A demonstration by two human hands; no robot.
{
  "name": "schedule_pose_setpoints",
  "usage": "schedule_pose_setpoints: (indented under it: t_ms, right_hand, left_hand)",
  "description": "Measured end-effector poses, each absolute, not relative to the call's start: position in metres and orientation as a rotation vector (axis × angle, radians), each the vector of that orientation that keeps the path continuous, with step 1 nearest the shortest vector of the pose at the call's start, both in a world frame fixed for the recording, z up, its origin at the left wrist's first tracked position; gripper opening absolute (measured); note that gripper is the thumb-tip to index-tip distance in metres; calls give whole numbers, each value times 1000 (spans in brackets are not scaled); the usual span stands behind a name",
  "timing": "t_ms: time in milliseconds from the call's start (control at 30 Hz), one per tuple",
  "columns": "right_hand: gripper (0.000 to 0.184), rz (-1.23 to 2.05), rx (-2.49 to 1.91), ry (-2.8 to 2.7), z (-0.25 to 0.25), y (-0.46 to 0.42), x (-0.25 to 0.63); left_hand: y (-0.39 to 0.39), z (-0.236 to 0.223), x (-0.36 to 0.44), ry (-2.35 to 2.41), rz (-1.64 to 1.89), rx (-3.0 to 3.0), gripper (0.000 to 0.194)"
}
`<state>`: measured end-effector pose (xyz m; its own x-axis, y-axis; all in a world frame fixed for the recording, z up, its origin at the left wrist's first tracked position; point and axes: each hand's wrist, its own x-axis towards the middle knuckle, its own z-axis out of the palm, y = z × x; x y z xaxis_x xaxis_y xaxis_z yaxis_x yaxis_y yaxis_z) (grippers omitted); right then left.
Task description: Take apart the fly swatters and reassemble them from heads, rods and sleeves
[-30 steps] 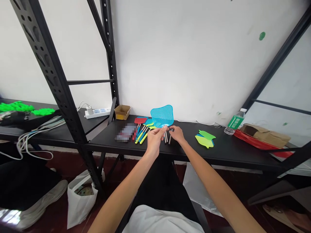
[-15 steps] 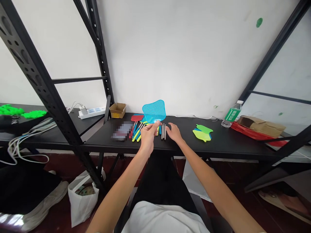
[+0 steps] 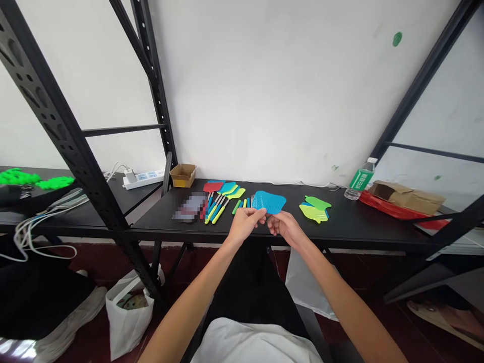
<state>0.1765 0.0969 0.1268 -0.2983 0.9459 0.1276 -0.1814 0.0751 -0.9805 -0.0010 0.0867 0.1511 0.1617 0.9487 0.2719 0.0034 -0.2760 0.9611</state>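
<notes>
Above the front of a black table (image 3: 363,229), a left hand (image 3: 245,223) pinches a blue mesh paddle (image 3: 274,201) by its lower edge, apparently steadying it beside the right hand (image 3: 289,228), whose fingers curl, their grip unclear.

An open cardboard box (image 3: 180,182) stands at the left rear of the black shelf (image 3: 359,222), right of a white power strip (image 3: 146,178). A green-labelled plastic bottle (image 3: 360,180) stands at the right. A white tote bag (image 3: 128,327) rests on the floor (image 3: 206,259).
</notes>
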Motion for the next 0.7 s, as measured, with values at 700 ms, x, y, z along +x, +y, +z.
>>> schedule_pose_setpoints:
  t_ms: [700]
  right_hand:
    - [52,1431,-1004,-1347,156,89,245]
  left_hand:
    - [105,174,-71,1790,904,2020,45]
